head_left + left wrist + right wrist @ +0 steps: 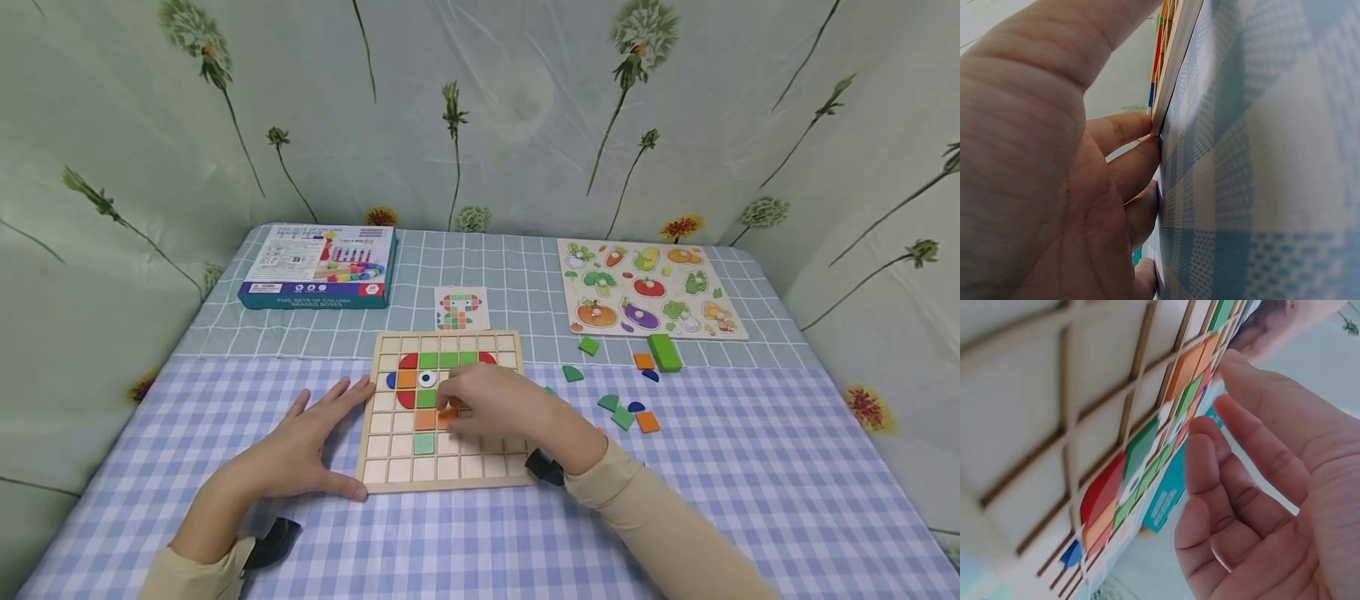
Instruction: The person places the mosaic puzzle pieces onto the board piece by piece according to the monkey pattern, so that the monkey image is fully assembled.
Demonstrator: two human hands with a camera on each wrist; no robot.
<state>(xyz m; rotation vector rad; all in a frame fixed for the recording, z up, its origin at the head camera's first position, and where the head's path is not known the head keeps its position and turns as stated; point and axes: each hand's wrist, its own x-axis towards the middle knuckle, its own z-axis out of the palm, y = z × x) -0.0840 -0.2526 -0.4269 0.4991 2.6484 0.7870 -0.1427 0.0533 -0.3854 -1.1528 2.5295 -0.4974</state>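
A square wooden grid board (450, 482) lies on the table with coloured tiles forming a figure, including a white eye tile (427, 378). My right hand (491, 400) is over its middle, thumb and index fingertips right at an orange square tile (447, 414). In the right wrist view, orange tiles (1186, 367) lie in their cells, with a gap between thumb and index. Left of that tile sit another orange square (425, 420) and a pale green square (423, 443). My left hand (300, 446) is spread at the board's left edge, fingertips and thumb against it.
A small pattern card (462, 321) stands behind the board. Loose tiles, such as an orange square (647, 422) and a green quarter (573, 373), lie to the right with a green block (664, 353). Further back are a vegetable puzzle (648, 287) and a boxed bead set (322, 267).
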